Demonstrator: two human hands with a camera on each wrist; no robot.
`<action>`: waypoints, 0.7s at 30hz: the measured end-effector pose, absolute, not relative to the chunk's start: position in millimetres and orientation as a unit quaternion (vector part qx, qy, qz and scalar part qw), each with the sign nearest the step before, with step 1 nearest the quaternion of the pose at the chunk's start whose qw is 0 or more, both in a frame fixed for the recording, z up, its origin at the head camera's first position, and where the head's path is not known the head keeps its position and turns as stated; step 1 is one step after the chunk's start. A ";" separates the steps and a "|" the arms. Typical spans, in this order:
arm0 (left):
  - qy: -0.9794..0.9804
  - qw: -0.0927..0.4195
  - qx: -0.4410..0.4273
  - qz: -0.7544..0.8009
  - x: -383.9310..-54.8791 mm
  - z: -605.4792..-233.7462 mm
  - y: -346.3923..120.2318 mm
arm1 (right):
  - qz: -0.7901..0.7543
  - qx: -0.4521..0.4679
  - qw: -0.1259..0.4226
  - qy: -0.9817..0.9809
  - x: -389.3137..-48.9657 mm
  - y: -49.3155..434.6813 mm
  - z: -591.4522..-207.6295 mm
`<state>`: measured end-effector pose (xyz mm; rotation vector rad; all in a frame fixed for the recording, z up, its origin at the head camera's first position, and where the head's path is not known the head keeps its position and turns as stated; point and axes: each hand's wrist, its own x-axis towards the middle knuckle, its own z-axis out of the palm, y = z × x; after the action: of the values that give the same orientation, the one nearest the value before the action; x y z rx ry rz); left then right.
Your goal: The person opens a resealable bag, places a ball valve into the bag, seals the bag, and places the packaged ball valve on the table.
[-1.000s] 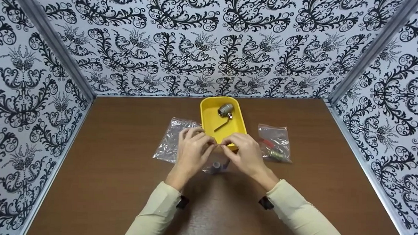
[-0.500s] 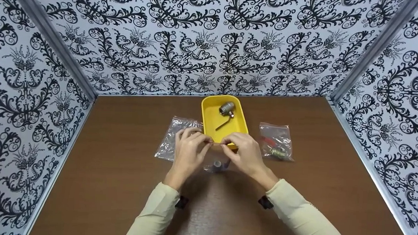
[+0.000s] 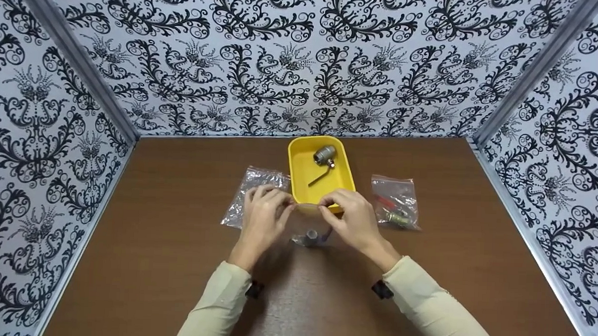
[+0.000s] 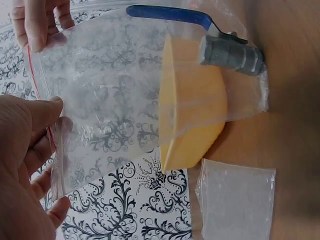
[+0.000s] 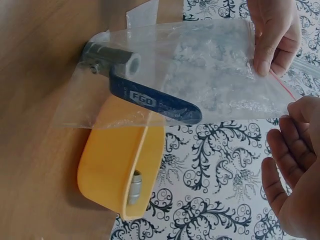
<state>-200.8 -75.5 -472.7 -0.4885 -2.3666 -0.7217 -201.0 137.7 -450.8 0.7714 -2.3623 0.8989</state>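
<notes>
A clear zip bag [image 4: 105, 85] with a red line along its top edge hangs between my two hands. Inside, at the bottom, lies a grey metal ball valve [image 5: 107, 56] with a blue lever [image 5: 155, 100] marked FGD. My left hand [image 3: 265, 214] pinches the zip edge at one side, thumb in front and fingers behind. My right hand [image 3: 352, 217] pinches the same edge near the other corner. In the head view the bag's lower end is close over the table, just in front of the yellow tray [image 3: 293, 175].
In the tray lies another metal valve [image 3: 324, 155] with a bent lever. Left of it is a flat clear bag [image 3: 235, 210]; to the right, a zip bag [image 3: 397, 189] holds a red-handled, brass-coloured part. Patterned walls [image 3: 302, 63] enclose the brown table [image 3: 177, 243].
My left hand has moved a little to the left, away from the right hand, so more of the bag's top edge shows stretched between them. The right hand has barely moved.
</notes>
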 end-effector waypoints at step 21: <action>-0.889 0.301 -0.147 -0.312 -201.8 -484.3 -92.8 | 0.335 0.286 0.247 -0.863 -202.2 137.8 -448.5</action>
<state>-201.8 -92.8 -484.3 -0.3897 -2.3587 -0.8272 -202.2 137.8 -448.5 0.7795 -2.3540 0.9138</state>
